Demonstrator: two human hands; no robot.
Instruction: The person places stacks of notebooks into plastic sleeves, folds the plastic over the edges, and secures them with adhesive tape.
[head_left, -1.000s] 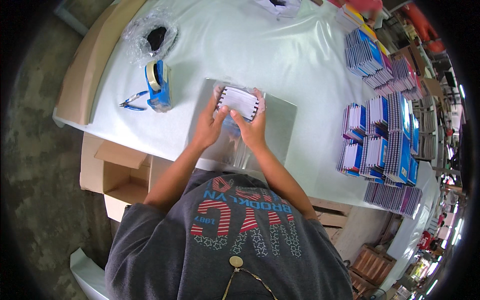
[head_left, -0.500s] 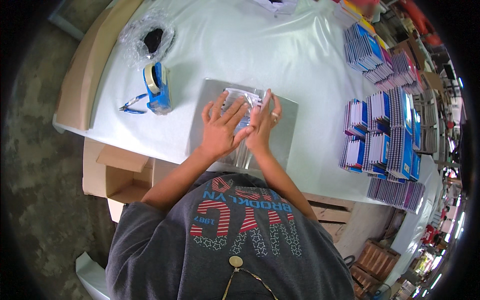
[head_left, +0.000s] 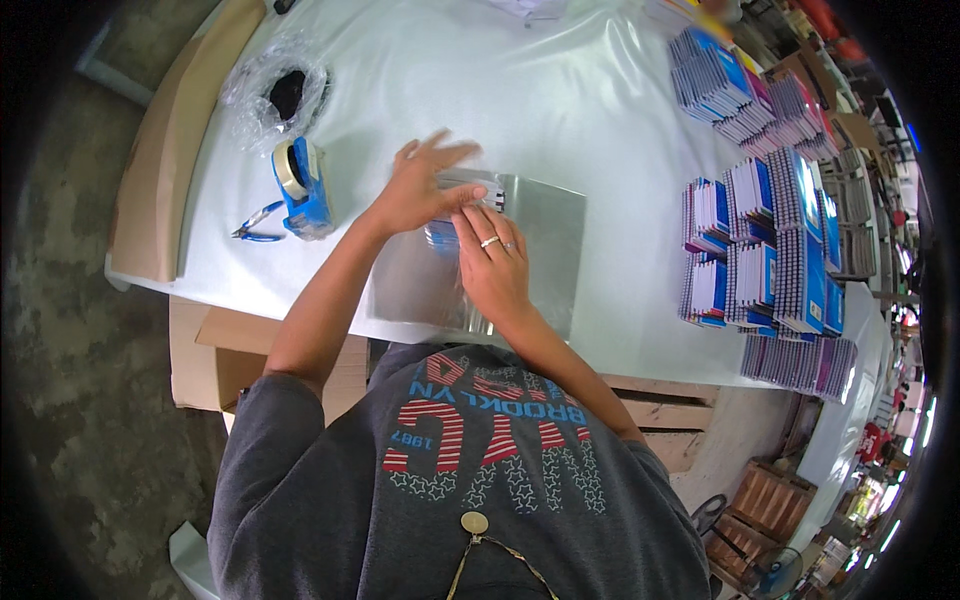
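Observation:
A small stack of spiral notebooks [head_left: 494,192], white pages with some blue cover, lies partly under my hands. Clear plastic film seems to cover it. Beneath is a pile of clear plastic sheets [head_left: 545,215] on the table. My left hand [head_left: 422,188] is over the stack's left side, its fingers spread and blurred, its thumb reaching across to the stack near my right fingertips. My right hand [head_left: 492,262], a ring on one finger, bends its fingers over the near edge of the stack and grips it. Its thumb is hidden.
Left of the sheets stand a blue tape dispenser [head_left: 306,190], blue-handled pliers [head_left: 260,222] and crumpled clear plastic wrap [head_left: 245,95]. Brown cardboard [head_left: 165,190] lines the table's left edge. Stacks of spiral notebooks [head_left: 800,220] fill the right side. An open cardboard box [head_left: 195,355] sits below the table.
My left hand has lifted and swung outward from lying flat on the stack, fingers now spread. My right hand has shifted left and nearer, from the stack's right side to its near edge.

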